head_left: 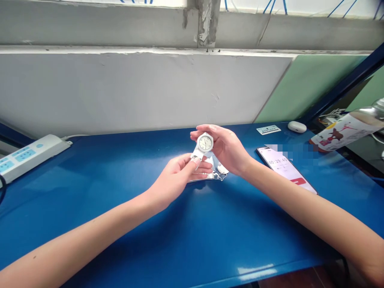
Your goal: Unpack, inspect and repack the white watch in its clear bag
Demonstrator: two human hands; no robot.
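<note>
A white wristwatch (205, 143) with a round pale dial is held up over the middle of the blue desk, its face toward me. My left hand (180, 172) pinches the lower part of its strap between thumb and fingers. Around the upper end curls my right hand (225, 146), its fingers behind the watch and partly hidden by it. Beneath the hands lies a shiny clear packet (201, 177), partly covered by my left fingers. A white tag on a ball chain (222, 169) rests beside it, below my right palm.
To the right lies a phone (283, 166) with a timer on its screen. Behind it are a small card (268, 129) and a white earbud case (297, 127). A tilted bottle (345, 130) is at far right. A power strip (33, 156) sits at the left.
</note>
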